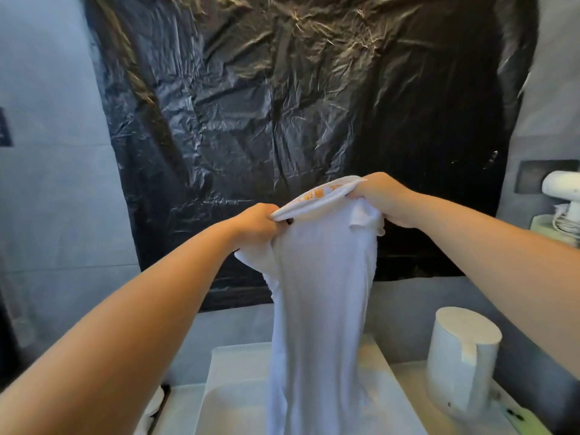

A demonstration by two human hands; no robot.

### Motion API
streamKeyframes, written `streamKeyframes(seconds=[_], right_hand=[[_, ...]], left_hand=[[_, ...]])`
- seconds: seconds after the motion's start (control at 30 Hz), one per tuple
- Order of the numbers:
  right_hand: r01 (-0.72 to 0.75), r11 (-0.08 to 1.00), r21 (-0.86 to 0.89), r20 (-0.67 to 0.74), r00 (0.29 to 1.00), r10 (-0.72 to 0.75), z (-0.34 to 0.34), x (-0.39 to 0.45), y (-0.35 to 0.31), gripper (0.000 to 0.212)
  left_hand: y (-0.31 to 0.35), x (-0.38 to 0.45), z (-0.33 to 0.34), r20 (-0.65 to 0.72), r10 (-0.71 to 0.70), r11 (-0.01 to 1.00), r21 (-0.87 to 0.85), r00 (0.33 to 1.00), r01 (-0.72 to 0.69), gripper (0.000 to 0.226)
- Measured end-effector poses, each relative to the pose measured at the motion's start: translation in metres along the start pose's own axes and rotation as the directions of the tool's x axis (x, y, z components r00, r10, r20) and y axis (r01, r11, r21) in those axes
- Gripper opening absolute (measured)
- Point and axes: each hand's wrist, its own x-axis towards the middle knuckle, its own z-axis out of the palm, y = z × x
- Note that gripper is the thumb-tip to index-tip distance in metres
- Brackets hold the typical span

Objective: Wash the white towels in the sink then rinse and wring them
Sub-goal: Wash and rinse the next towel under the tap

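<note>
The towel (323, 293) was held up over the sink (232, 400), its top edge grasped by the left hand (255, 226) and right hand (381, 196).

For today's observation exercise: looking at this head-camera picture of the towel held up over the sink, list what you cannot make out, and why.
- Sink basin, head view: the hanging white towel covers its middle; the bottom edge cuts it off.
- Orange print on the towel's top hem: folded and blurred, unreadable.
- Fingers of the left hand and right hand: tucked behind cloth.
- Dark object at lower left: cut off, unidentifiable.
</note>
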Motion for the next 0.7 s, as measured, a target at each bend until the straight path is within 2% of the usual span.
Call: streamKeyframes(seconds=[0.03, 0.1, 0.17, 0.23, 0.3, 0.33, 0.4, 0.5, 0.57, 0.63, 0.7], right_hand=[[0.048, 0.999, 0.01, -0.027, 0.998, -0.048, 0.003, -0.001, 0.0, 0.025], [0.195, 0.977, -0.085, -0.017, 0.98, -0.197, 0.004, -0.009, -0.005, 0.017], [0.315, 0.897, -0.31, 0.16, 0.947, -0.278, 0.0, -0.02, -0.009, 0.036], [0.404, 0.67, -0.623, 0.382, 0.904, -0.19, 0.008, -0.037, -0.007, 0.043], [0.46, 0.466, -0.756, 0.506, 0.862, -0.032, 0.026, -0.048, 0.016, 0.036], [0.462, 0.427, -0.777, 0.528, 0.848, 0.044, 0.037, -0.051, 0.033, 0.031], [0.469, 0.394, -0.79, 0.556, 0.819, 0.139, 0.062, -0.057, 0.07, 0.019], [0.469, 0.396, -0.79, 0.571, 0.798, 0.195, 0.092, -0.061, 0.112, 0.017], [0.466, 0.422, -0.777, 0.581, 0.79, 0.197, 0.096, -0.059, 0.122, 0.023], [0.361, 0.564, -0.742, 0.531, 0.831, 0.166, 0.093, -0.057, 0.123, 0.029], [0.195, 0.755, -0.625, 0.46, 0.874, 0.155, 0.093, -0.059, 0.134, 0.031]], left_hand=[[-0.001, 0.001, 0.002, -0.025, 0.017, 0.999, -0.039, 1.0, -0.018, 0.02], [-0.003, -0.004, 0.003, -0.053, 0.036, 0.988, -0.149, 0.998, -0.043, 0.02], [-0.006, -0.013, 0.002, 0.065, 0.024, 0.979, -0.203, 0.998, -0.01, 0.024], [-0.013, -0.02, 0.008, 0.273, -0.014, 1.0, -0.008, 0.962, 0.017, 0.03], [-0.027, -0.025, 0.03, 0.373, -0.133, 0.95, 0.312, 0.918, 0.011, 0.029], [-0.036, -0.027, 0.045, 0.391, -0.188, 0.91, 0.415, 0.901, 0.009, 0.025], [-0.056, -0.03, 0.08, 0.425, -0.237, 0.893, 0.449, 0.873, 0.024, 0.016], [-0.081, -0.035, 0.116, 0.459, -0.217, 0.917, 0.399, 0.861, 0.018, 0.01], [-0.1, -0.038, 0.125, 0.446, -0.19, 0.957, 0.284, 0.874, 0.063, 0.014], [-0.113, -0.047, 0.13, 0.349, -0.188, 0.982, 0.037, 0.918, 0.187, 0.022], [-0.123, -0.062, 0.142, 0.279, -0.21, 0.917, -0.276, 0.937, 0.288, 0.016]])
